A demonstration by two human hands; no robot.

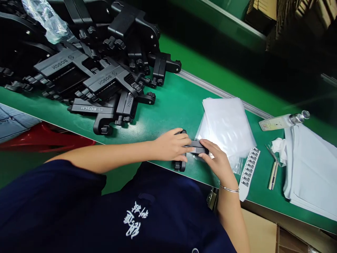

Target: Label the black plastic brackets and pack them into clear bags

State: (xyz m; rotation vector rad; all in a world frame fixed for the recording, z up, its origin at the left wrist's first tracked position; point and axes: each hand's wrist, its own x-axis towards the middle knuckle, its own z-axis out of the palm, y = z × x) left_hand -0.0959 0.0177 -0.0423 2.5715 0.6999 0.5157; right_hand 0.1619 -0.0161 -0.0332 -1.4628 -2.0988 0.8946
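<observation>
A black plastic bracket (198, 144) with a crossbar and a knob lies at the near edge of the green table. Across its crossbar end rests my left hand (172, 146), fingers closed on it and one fingertip pressing its upper face. My right hand (217, 160), a bracelet at its wrist, grips the other end between thumb and fingers. Part of the bracket is hidden under both hands. Just beyond my right hand lie clear plastic bags (225, 121). To the right is a strip of black-and-white labels (250, 170).
Similar black brackets marked BOSCH (102, 79) are heaped at the left, with crumpled clear plastic (50, 19) behind. At the right are a pump bottle (276, 122), tweezers (273, 172) and white sheets (313, 172). A red stool (52, 138) stands below the table's left edge.
</observation>
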